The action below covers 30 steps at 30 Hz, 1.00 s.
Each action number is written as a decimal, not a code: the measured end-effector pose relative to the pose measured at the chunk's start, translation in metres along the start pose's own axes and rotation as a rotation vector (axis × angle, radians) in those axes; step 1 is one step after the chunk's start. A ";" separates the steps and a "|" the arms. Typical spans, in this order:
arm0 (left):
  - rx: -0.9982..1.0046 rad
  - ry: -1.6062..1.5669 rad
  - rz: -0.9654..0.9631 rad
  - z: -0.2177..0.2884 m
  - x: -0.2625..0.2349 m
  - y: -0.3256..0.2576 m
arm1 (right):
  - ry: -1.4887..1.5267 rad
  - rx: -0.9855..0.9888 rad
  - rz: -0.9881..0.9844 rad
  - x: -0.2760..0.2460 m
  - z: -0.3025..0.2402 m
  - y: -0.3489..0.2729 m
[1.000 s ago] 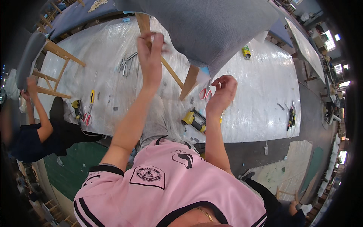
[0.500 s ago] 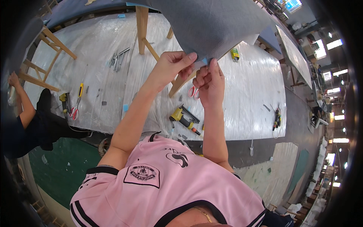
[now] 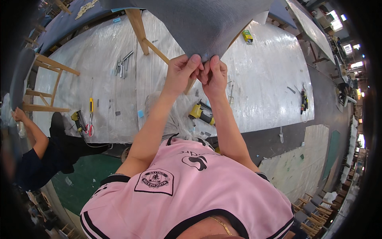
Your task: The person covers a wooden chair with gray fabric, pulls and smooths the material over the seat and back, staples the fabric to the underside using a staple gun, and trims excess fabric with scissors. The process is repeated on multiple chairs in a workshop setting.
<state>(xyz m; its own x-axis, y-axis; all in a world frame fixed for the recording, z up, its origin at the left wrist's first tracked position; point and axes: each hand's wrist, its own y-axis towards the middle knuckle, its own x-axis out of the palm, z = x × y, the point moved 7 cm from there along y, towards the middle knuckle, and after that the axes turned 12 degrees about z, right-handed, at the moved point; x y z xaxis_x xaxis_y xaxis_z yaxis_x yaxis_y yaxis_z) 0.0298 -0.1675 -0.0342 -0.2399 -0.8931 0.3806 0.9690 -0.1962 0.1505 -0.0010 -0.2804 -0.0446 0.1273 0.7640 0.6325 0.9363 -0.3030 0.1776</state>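
Note:
Grey upholstery fabric (image 3: 211,24) covers a chair with wooden legs (image 3: 137,30), which stands on the plastic-covered table. My left hand (image 3: 182,71) pinches the fabric's near corner between thumb and fingers. Close beside it, my right hand (image 3: 215,73) grips the same corner, its thumb on top. The two hands almost touch, and the fingertips under the fabric are hidden. Below my hands lies a yellow and black staple gun (image 3: 202,113), partly covered by my right forearm.
Plastic sheeting (image 3: 270,87) covers the table. On it lie metal rods (image 3: 124,63), a yellow-handled screwdriver (image 3: 91,105), red-handled scissors (image 3: 90,130), another staple gun (image 3: 78,120), pliers (image 3: 304,101) and a small yellow-green box (image 3: 247,36). At left, a co-worker's hand (image 3: 18,114) touches another chair (image 3: 51,85).
My hands have come closer together at the fabric corner. The blue bit that showed between them is mostly covered. My view has shifted, so the table's things sit lower in it.

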 end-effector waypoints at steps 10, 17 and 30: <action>0.044 0.016 0.049 -0.008 0.000 -0.001 | 0.020 0.015 0.014 -0.013 0.011 0.003; 0.472 0.183 0.333 0.029 -0.002 0.019 | 0.037 -0.010 -0.005 -0.002 0.008 0.008; 0.359 0.106 -0.065 -0.025 0.015 0.085 | -1.171 -0.626 0.163 0.015 -0.120 -0.014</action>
<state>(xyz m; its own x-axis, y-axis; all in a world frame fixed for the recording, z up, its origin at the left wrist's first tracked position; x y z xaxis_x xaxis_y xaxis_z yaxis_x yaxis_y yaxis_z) 0.1098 -0.2073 -0.0386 -0.2749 -0.9239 0.2662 0.8645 -0.1164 0.4890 -0.0519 -0.3328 0.0529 0.7211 0.6340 -0.2792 0.6171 -0.4047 0.6748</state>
